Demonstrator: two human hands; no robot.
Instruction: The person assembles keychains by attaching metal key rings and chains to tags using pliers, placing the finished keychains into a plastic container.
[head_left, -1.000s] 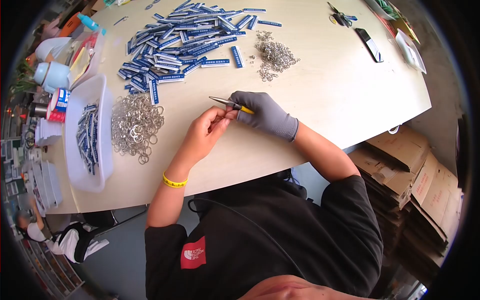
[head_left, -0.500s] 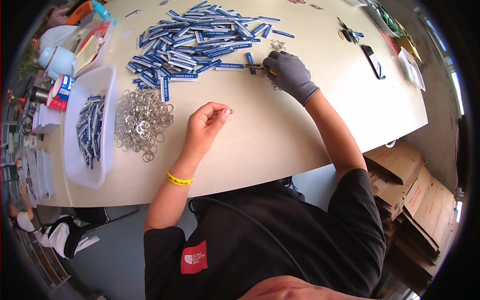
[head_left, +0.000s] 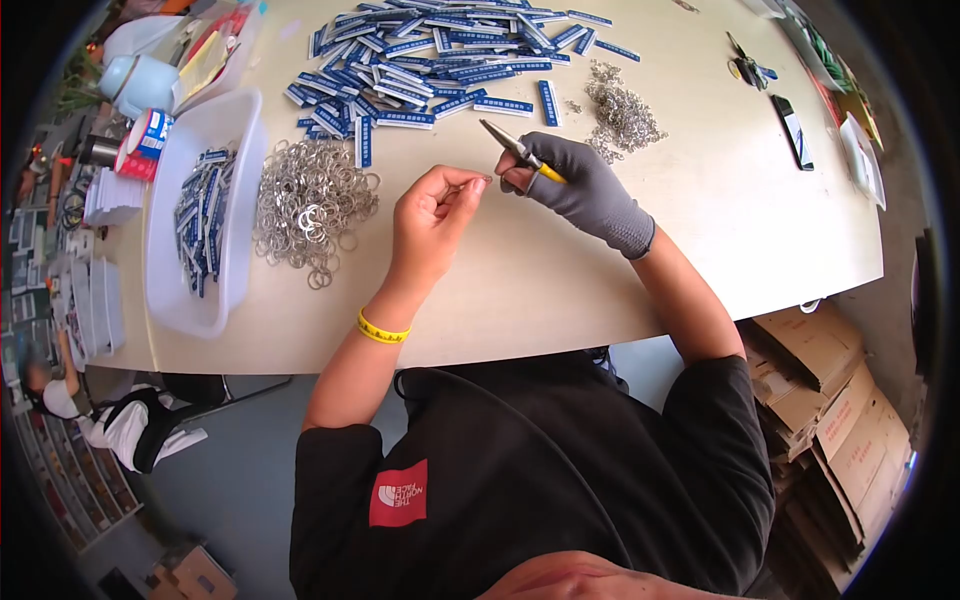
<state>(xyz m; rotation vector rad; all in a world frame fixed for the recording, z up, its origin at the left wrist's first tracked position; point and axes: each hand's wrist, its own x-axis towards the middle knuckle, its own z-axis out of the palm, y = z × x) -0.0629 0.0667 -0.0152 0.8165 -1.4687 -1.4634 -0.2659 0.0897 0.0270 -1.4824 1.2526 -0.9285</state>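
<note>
My left hand [head_left: 435, 220], bare with a yellow wristband, is closed in a pinch on something tiny at the fingertips, too small to name. My right hand [head_left: 590, 190] wears a grey glove with bare fingertips. It is closed around yellow-handled pliers [head_left: 510, 143], whose jaws point up and to the left. The two hands' fingertips almost meet. Beyond them lies a heap of blue-and-white printed strips [head_left: 430, 70], with one single strip [head_left: 548, 102] apart from it. Split rings [head_left: 310, 200] are piled left of my left hand. Small metal fittings [head_left: 625, 112] lie beyond my right hand.
A white plastic bin [head_left: 185, 318] with more blue strips stands at the table's left side. Scissors [head_left: 745, 68] and a phone [head_left: 793, 132] lie at the right. Flattened cardboard [head_left: 850, 420] is stacked beside the table. Another person [head_left: 75, 395] is at the far left.
My right hand has drawn back from the strips toward my left hand, bringing the pliers along. The small metal fittings are now uncovered. The view has shifted slightly.
</note>
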